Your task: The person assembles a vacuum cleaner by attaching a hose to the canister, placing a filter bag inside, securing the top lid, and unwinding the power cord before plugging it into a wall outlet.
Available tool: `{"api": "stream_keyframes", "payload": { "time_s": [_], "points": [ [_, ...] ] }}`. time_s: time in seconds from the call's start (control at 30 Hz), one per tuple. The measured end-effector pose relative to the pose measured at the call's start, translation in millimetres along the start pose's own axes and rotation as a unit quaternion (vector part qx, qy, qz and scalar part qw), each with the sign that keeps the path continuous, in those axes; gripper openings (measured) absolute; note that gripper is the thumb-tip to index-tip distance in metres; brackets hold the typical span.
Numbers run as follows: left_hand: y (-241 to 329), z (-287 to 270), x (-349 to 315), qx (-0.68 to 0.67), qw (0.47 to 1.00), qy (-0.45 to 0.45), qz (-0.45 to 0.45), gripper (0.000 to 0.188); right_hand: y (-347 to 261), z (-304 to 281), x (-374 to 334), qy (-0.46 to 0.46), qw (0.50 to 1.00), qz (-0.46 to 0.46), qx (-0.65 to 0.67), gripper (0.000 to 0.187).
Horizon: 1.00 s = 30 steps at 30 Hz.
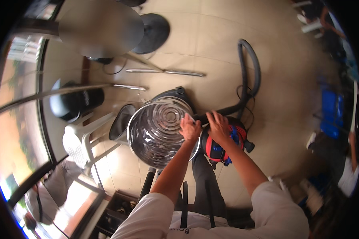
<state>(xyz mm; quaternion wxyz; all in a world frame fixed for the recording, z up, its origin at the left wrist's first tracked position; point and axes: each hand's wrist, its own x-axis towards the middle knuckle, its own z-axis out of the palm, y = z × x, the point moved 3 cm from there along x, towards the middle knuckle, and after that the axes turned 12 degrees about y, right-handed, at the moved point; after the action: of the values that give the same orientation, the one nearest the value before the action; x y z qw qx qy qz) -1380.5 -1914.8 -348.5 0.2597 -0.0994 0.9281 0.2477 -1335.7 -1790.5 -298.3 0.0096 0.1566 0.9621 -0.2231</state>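
Note:
A shiny round metal tank [147, 149] stands in front of me, its ringed inside in view. My left hand [190, 129] is over the tank's right rim, fingers bent together; whatever is in them is hidden. Just to its right, my right hand [218, 126] is closed over the end part of a black ribbed hose [256, 71], with the fingertips curled on it. Under that hand and forearm sits a red and black vacuum cleaner head [236, 133] with blue parts. The hose runs from my hands to the right and loops away over the floor.
A white plastic chair [75, 143] stands left of the tank, near a glass door. Beyond the tank are metal furniture legs [163, 72] and a round black base [152, 34]. A thin cable trails beside the hose. Other people and a blue chair [332, 109] are at the right.

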Motion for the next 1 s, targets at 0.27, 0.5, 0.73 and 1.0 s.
{"api": "stream_keyframes", "payload": {
  "time_s": [0.27,0.5,0.73,1.0],
  "points": [
    [12.6,-84.1,5.2,0.037,0.986,-0.13,0.099,0.053,-14.5,-22.8,-102.4,-0.017,0.991,0.076,0.108,0.06],
    [-44.8,-219.1,25.2,-0.233,0.908,-0.27,0.218,0.038,-37.8,-12.0,-177.9,-0.064,0.966,0.223,0.111,0.055],
    [-279.5,-346.1,90.2,-0.111,0.979,0.139,0.095,0.028,-111.2,5.7,-274.4,-0.063,0.938,0.336,0.066,0.053],
    [-462.4,-324.0,77.7,0.298,0.952,-0.06,-0.042,0.039,-220.9,5.7,-330.7,-0.125,0.913,0.383,0.069,0.052]
  ]
}}
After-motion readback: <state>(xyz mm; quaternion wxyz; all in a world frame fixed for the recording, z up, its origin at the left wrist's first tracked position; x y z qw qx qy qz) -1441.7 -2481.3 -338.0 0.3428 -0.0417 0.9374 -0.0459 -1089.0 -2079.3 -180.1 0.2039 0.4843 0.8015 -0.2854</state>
